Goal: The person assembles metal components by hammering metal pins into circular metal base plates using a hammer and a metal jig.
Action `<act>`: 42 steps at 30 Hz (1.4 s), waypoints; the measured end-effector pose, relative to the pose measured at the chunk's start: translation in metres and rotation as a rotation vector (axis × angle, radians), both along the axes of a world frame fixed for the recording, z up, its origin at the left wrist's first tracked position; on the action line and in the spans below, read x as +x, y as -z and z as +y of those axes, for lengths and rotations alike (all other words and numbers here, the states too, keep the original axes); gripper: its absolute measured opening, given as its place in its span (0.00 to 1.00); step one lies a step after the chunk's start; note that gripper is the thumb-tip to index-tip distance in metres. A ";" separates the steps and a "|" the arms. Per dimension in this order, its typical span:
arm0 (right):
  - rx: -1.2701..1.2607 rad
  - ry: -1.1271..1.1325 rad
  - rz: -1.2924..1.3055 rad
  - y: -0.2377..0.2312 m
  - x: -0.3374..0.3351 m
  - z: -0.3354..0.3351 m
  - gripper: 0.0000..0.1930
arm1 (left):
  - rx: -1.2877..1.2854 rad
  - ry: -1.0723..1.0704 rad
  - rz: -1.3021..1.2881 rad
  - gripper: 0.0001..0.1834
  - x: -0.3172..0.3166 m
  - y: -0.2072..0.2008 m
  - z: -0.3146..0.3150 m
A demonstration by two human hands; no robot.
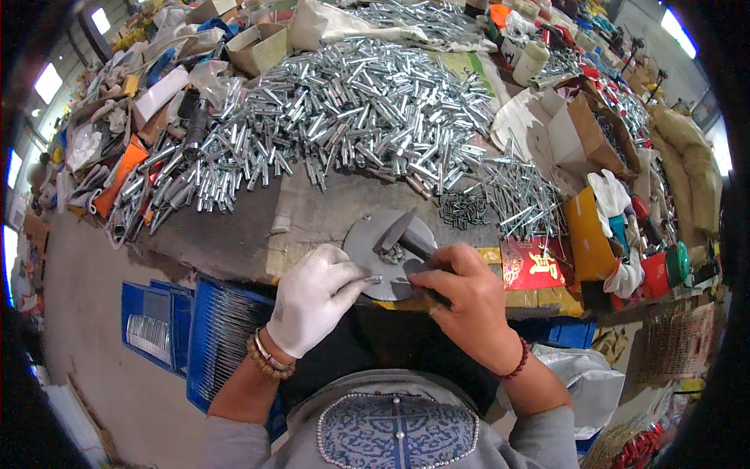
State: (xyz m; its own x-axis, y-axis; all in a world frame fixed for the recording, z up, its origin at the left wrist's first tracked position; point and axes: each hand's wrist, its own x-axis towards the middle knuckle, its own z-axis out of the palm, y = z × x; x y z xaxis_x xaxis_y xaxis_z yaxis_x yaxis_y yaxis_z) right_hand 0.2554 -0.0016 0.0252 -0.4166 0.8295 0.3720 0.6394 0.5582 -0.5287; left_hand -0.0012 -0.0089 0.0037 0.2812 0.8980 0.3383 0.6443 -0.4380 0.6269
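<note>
My left hand point(316, 295), in a white knitted glove, pinches a short shiny metal piece point(376, 279) between thumb and fingertips. My right hand point(465, 295), bare, is closed around the handle of a dark hammer point(397, 231). The hammer's head hangs over a round grey metal disc point(361, 241) at the table's near edge. Some small metal bits point(393, 254) lie on the disc beneath the hammer head. Both hands are over the disc's near side, a little apart. The right fingers hide part of the handle.
A large heap of metal tubes point(351, 102) spreads behind the disc. To its right are small dark screws point(462, 209), long thin rods point(523, 195) and a red printed card point(533, 264). An open carton point(582, 133) stands farther right. Blue crates point(199, 344) sit below left.
</note>
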 end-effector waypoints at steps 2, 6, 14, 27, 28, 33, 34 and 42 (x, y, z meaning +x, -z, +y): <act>0.003 0.001 0.016 0.010 -0.004 0.001 0.19 | 0.083 0.004 0.069 0.09 0.000 0.004 0.003; 0.065 -0.036 -0.111 0.014 -0.008 0.000 0.16 | 0.070 0.000 0.047 0.09 0.002 0.001 0.004; 0.137 -0.079 -0.138 0.013 -0.008 0.004 0.14 | 0.018 0.026 -0.043 0.11 0.001 0.004 0.008; 0.183 -0.188 -0.246 0.007 -0.008 0.012 0.12 | -0.002 0.015 -0.071 0.12 0.001 0.008 0.005; 0.183 -0.186 -0.246 0.007 -0.008 0.013 0.12 | -0.016 0.017 -0.088 0.12 0.001 0.008 0.005; 0.236 -0.225 -0.286 0.013 -0.015 0.013 0.09 | -0.003 0.048 -0.097 0.13 0.002 0.006 0.006; 0.239 -0.216 -0.296 0.014 -0.015 0.012 0.09 | -0.019 0.050 -0.106 0.13 0.002 0.006 0.006; 0.113 0.177 -0.084 0.013 0.024 0.034 0.13 | -0.048 0.034 -0.107 0.11 0.000 0.005 0.003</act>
State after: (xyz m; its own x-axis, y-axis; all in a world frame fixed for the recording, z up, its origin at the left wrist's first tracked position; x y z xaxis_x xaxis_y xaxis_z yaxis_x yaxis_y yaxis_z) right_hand 0.2797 0.0323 0.0123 -0.3015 0.8476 0.4367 0.7718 0.4859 -0.4102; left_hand -0.0015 -0.0063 -0.0015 0.2766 0.9045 0.3247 0.5574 -0.4262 0.7125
